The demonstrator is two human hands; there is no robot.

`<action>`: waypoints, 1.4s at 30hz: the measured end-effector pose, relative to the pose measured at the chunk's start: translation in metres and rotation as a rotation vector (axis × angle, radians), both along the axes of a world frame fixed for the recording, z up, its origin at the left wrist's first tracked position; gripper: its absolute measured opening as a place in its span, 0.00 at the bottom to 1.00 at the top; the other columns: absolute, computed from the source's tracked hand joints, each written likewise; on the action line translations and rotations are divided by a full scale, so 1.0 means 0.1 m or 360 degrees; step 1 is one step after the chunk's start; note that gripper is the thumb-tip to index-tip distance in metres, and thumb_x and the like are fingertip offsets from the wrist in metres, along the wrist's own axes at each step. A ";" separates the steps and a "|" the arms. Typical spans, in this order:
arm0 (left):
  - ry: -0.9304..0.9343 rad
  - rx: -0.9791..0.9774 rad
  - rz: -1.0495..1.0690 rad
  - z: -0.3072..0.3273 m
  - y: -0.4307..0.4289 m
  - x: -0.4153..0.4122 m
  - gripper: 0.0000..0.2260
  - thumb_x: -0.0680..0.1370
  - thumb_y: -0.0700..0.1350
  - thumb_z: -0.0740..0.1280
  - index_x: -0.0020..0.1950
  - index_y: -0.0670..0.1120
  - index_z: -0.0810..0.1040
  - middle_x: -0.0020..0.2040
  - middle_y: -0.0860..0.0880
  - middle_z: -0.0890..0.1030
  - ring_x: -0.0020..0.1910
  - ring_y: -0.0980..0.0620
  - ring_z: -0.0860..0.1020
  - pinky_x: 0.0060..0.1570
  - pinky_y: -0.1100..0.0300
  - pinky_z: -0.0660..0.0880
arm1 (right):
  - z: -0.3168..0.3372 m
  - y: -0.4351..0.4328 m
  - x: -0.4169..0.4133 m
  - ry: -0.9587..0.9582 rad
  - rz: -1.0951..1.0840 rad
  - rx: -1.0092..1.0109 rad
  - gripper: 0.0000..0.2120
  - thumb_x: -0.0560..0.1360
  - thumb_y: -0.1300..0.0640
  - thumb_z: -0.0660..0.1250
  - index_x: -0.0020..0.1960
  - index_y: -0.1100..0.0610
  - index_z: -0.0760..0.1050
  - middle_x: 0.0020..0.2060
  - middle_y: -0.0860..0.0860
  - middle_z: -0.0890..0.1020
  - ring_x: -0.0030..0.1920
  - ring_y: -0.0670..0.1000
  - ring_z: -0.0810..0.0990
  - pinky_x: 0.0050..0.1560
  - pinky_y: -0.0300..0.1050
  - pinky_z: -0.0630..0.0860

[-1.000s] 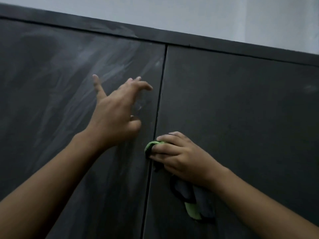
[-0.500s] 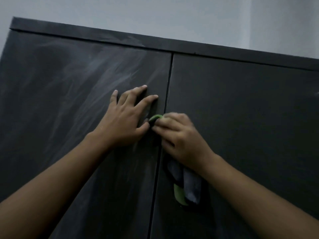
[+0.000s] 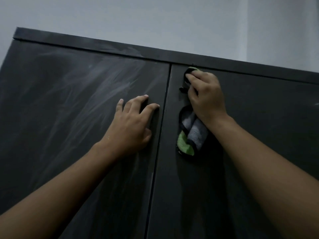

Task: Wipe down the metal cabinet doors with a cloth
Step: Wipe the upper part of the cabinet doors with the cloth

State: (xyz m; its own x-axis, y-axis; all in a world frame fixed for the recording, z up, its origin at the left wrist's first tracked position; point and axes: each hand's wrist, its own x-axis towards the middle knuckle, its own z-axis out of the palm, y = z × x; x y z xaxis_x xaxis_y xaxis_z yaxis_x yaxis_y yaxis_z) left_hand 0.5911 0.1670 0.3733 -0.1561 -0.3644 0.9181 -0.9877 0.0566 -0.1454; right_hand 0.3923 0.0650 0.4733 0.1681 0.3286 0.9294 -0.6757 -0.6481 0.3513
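Note:
A dark metal cabinet fills the view, with a left door [image 3: 69, 118] streaked with pale dust smears and a darker right door [image 3: 259, 126]. My right hand [image 3: 205, 97] grips a grey and green cloth [image 3: 191, 133] and presses its upper end against the top left corner of the right door, just under the top rail. The cloth's loose end hangs below my wrist. My left hand [image 3: 131, 125] rests on the left door beside the centre seam [image 3: 160, 135], fingers spread and lightly bent, holding nothing.
The cabinet's top rail [image 3: 103, 47] runs across above both doors. A pale grey wall [image 3: 155, 18] rises behind the cabinet. The cabinet's left edge shows at the far left.
My right hand has slid the cloth up from the middle of the seam to the top of the right door. My left hand has flattened onto the left door and stayed there.

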 end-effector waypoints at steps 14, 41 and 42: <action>0.0105 -0.0336 -0.0439 -0.14 -0.16 -0.20 0.27 0.69 0.33 0.69 0.67 0.48 0.72 0.74 0.42 0.65 0.75 0.42 0.62 0.75 0.38 0.50 | -1.03 0.04 -0.32 0.1037 0.0025 0.0018 0.14 0.77 0.55 0.67 0.60 0.57 0.84 0.60 0.52 0.83 0.64 0.57 0.76 0.64 0.56 0.73; -0.0189 -0.0025 -0.0608 -1.75 -0.40 -0.63 0.18 0.81 0.41 0.58 0.70 0.42 0.74 0.73 0.36 0.66 0.78 0.38 0.58 0.77 0.40 0.51 | -3.77 0.03 -1.32 0.1027 0.0010 0.0282 0.12 0.84 0.61 0.61 0.57 0.57 0.83 0.58 0.52 0.84 0.64 0.58 0.79 0.67 0.60 0.72; -0.0159 -0.0041 -0.0630 -1.77 -0.41 -0.65 0.18 0.80 0.39 0.59 0.69 0.41 0.74 0.73 0.35 0.66 0.78 0.38 0.57 0.78 0.41 0.50 | -3.67 0.02 -1.33 0.0840 0.0042 0.0324 0.10 0.83 0.63 0.63 0.57 0.59 0.83 0.58 0.54 0.84 0.63 0.59 0.79 0.65 0.62 0.72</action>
